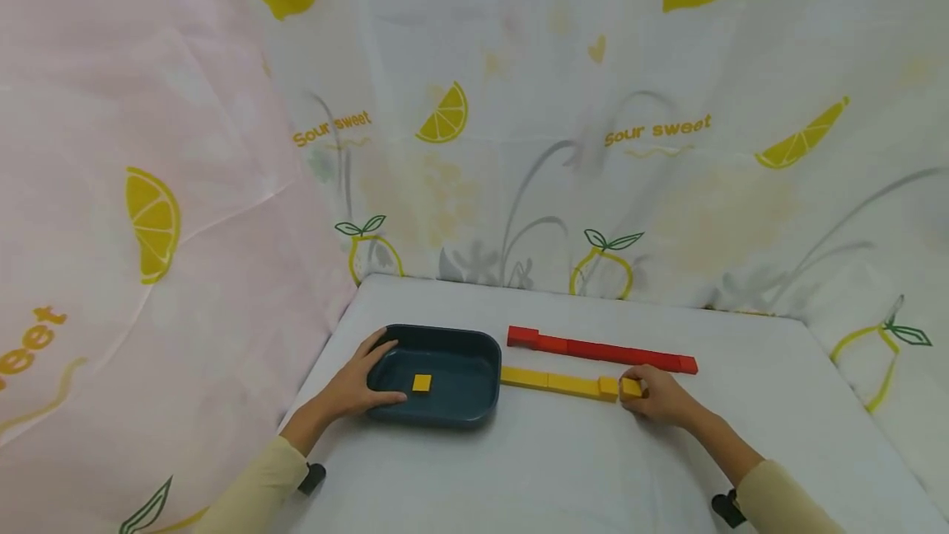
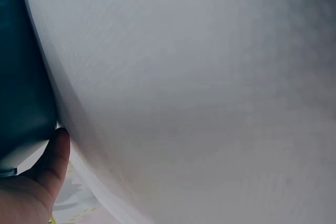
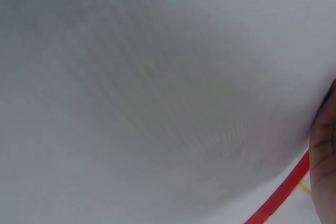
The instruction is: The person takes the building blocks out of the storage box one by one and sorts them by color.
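My left hand (image 1: 354, 386) grips the left end of a dark blue tray (image 1: 460, 406), its thumb on the near side and its fingers on the far rim. One yellow block (image 1: 422, 383) lies inside the tray. My right hand (image 1: 662, 399) pinches another yellow block (image 1: 631, 389) at the right end of a row of yellow blocks (image 1: 567, 384); a narrow gap separates it from the row. Little of the tray (image 2: 23, 87) and the left hand (image 2: 39, 187) shows in the left wrist view. Only an edge of the right hand (image 3: 324, 163) appears in the right wrist view.
Behind the yellow row, a row of red blocks (image 1: 615, 353) lies roughly parallel to it. The yellow row's left end meets the tray's right side. A white cloth (image 1: 556, 476) covers the table, and printed lemon curtains (image 1: 511, 188) hang behind and to the left.
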Demonstrator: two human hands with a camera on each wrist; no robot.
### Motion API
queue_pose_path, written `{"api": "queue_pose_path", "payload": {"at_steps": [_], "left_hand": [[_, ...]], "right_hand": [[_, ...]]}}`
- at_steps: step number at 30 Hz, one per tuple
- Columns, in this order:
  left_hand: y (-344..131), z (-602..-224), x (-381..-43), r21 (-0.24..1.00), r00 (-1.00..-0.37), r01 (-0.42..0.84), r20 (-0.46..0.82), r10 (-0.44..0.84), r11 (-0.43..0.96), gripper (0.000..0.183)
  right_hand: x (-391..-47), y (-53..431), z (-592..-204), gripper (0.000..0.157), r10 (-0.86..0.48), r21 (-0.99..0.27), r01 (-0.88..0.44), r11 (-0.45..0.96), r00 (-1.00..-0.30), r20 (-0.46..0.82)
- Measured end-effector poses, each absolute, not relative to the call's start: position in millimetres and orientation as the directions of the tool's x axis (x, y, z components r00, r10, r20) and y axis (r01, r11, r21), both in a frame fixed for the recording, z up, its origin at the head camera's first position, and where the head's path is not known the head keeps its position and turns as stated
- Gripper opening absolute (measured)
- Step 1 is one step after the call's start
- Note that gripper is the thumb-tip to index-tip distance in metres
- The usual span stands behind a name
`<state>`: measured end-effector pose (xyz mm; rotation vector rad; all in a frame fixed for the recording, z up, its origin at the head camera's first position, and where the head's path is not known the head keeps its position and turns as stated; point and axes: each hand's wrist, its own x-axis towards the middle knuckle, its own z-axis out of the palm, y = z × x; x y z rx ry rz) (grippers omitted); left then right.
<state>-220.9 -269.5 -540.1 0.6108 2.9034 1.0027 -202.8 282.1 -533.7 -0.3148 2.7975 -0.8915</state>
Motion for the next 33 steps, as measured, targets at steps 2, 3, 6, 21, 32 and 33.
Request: {"api": "queue_pose_path", "payload": {"at_steps": [2,3,6,21,32,33], "left_hand": [[-270.3,-540.7,-221.6,0.586,-0.924,0.359,0.117,0.363,0.726,0.100],[-270.5,-541.1,-221.7,0.584,-0.925,0.359,0.117,0.363,0.728,0.100],[-270.7,-541.9,-221.4,0.596,-0.924,0.358,0.116,0.364,0.719,0.099],[-269.1,-535.3,-223.0,0.603,-0.928,0.348,0.113,0.355,0.718,0.097],[-267.2,-535.8,-220.6,0.607,-0.930,0.336,0.093,0.356,0.720,0.097],[-266.9,-536.2,-220.7,0.609,-0.930,0.337,0.096,0.354,0.718,0.097]], "right_hand": [[-204.6,281.7,-532.9,0.036,-0.262,-0.591,-0.145,0.794,-0.958,-0.117],[-205.4,281.5,-533.1,0.036,-0.262,-0.588,-0.147,0.796,-0.958,-0.115],[-206.4,281.3,-533.8,0.038,-0.273,-0.575,-0.164,0.801,-0.956,-0.107],[-208.8,275.1,-532.0,0.043,-0.293,-0.571,-0.200,0.796,-0.953,-0.074],[-203.1,273.2,-535.1,0.042,-0.269,-0.564,-0.179,0.806,-0.960,-0.080],[-202.5,273.5,-534.7,0.043,-0.273,-0.561,-0.185,0.807,-0.959,-0.076]]}}
